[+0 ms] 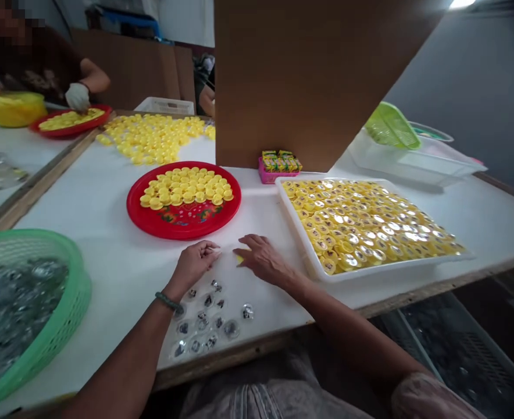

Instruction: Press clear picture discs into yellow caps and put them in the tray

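My left hand (196, 263), with a dark bracelet at its wrist, is pinched on a small whitish piece (216, 250) that is too small to make out. Close by on the right, my right hand (263, 259) holds a small yellow cap (239, 258) between thumb and fingers, mostly hidden. Several clear round discs with dark prints (202, 320) lie loose on the white table below my hands. Just beyond them, a red round tray (187, 227) carries yellow caps (189, 186) on its far half. A white tray (294, 224) at the right is filled with yellow caps under clear printed discs.
A green basket (80, 285) of clear pieces stands at the left. Loose yellow caps (152, 137) lie farther back. A pink box of small packets (278, 174) sits by a tall cardboard sheet (304, 81). A co-worker's gloved hand (78, 96) reaches into another red tray (56, 134).
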The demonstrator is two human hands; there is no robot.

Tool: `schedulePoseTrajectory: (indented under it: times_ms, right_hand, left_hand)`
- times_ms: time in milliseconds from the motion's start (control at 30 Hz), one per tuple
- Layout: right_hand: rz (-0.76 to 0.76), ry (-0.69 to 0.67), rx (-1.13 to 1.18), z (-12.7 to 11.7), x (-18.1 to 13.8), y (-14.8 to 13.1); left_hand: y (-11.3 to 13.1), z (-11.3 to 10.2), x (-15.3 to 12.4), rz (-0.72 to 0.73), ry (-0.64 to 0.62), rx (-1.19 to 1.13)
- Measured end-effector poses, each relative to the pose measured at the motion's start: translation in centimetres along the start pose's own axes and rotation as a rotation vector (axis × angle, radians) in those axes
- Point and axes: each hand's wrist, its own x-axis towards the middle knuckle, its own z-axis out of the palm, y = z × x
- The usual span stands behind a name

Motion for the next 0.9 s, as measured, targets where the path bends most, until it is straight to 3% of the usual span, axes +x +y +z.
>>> schedulePoseTrajectory:
  times_ms: [133, 200, 333, 533, 700, 800, 900]
  right_hand:
    - [0.074, 0.074, -0.034, -0.4, 0.1, -1.0]
    - [-0.020, 0.054, 0.049, -0.8, 0.0, -2.6]
    - [-0.282, -0.110, 0.212, -0.6, -0.3, -5.9]
    - [-0.257, -0.100, 0.315, 0.7, 0.2, -6.5]
    - [-0.182, -0.083, 0.441, 0.9, -0.2, -6.5]
    - [-0.151, -0.089, 0.519, 1.5, -0.6, -6.3]
    - [-0.163, -0.072, 0.556, 2.6, -0.6, -5.9]
  left_hand:
    - [0.8, -1.2, -0.3, 0.022, 0.108, 0.034]
    - [1.2, -1.4, -0.4, 0.050, 0.140, 0.057]
    - [2.4, -1.6, -0.9, 0.128, 0.212, 0.115]
    - [5.1, -4.0, 0.0, 0.155, 0.488, 0.253]
    - [6.6, -7.7, 4.8, 0.098, 0.559, 0.735]
    - [6.4, -9.2, 8.8, 0.115, 0.480, 0.994]
    - [5.8, -9.6, 12.3, 0.165, 0.354, 1.108]
